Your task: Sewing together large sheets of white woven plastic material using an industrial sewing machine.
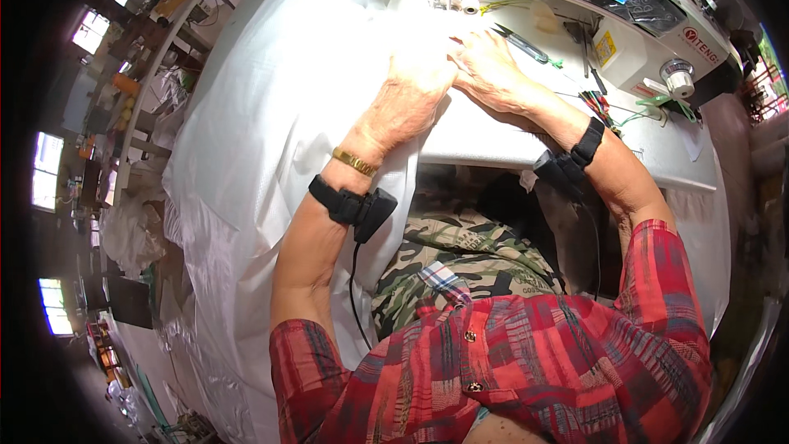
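A large sheet of white cloth (279, 74) covers the left part of the sewing machine table and hangs down beside my lap. My left hand (417, 74) rests on it close to the needle area, its fingers washed out by the bright lamp light. Against it, my right hand (491, 72) has its fingers bent and drawn together at the cloth's right edge. Just beyond the fingertips is the sewing machine's needle end (468, 2); glare hides the needle and the exact grip. Dark thread snips (523, 43) lie right of my right hand.
The sewing machine (641, 41) has a lit blue display and a white knob (678, 78). Screwdrivers (588, 56) and green thread (662, 105) lie on the white table (493, 138). Cluttered racks (156, 107) stand at the left. Black straps with cables circle both my forearms.
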### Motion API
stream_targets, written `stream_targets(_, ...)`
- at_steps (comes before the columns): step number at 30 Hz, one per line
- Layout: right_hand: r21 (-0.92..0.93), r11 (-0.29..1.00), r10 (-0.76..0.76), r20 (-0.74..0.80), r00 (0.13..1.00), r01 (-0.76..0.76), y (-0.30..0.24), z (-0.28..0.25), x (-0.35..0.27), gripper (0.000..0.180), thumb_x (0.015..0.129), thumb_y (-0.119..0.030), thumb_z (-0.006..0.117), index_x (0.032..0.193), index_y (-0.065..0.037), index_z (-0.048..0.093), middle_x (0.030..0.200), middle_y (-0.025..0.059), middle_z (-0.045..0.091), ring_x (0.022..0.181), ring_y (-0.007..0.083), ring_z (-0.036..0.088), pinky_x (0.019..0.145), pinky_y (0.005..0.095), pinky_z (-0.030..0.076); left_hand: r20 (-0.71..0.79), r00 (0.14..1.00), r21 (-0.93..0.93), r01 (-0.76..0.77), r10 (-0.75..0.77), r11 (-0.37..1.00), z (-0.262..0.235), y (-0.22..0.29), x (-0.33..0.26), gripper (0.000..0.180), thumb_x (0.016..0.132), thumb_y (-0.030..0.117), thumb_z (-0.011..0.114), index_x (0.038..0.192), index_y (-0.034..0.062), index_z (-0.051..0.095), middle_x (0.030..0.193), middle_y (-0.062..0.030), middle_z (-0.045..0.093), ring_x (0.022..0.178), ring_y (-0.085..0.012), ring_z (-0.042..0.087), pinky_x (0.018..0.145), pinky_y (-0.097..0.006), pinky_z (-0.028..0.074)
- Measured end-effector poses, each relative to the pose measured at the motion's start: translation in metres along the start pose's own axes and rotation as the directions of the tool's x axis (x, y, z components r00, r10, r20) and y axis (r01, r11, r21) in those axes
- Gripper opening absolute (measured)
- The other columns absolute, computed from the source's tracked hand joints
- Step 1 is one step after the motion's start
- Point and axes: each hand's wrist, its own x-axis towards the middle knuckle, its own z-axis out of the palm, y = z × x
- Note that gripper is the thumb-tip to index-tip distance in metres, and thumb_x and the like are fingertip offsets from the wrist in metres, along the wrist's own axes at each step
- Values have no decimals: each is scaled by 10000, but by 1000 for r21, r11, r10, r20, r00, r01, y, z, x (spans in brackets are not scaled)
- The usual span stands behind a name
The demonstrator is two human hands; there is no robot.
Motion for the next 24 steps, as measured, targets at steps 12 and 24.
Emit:
stream_targets(12,180,981,-56,-57,997,65,9,-7,1,302,947,-244,535,1184,-83,632,1203,145,544,1206,319,453,1028,506,332,-204,979,78,28,-12,997,3,2,22,184,784,82,660,968,75,653,1011,-86,640,1021,-283,586,999,-464,396)
stream_targets(24,174,980,-100,-9,995,100,-7,-32,3,219,888,-142,598,1041,-12,686,1094,149,611,1096,309,545,944,433,420,-122,992,213,46,-20,976,-11,11,15,85,749,105,626,775,39,673,875,-72,626,933,-247,586,993,-530,354)
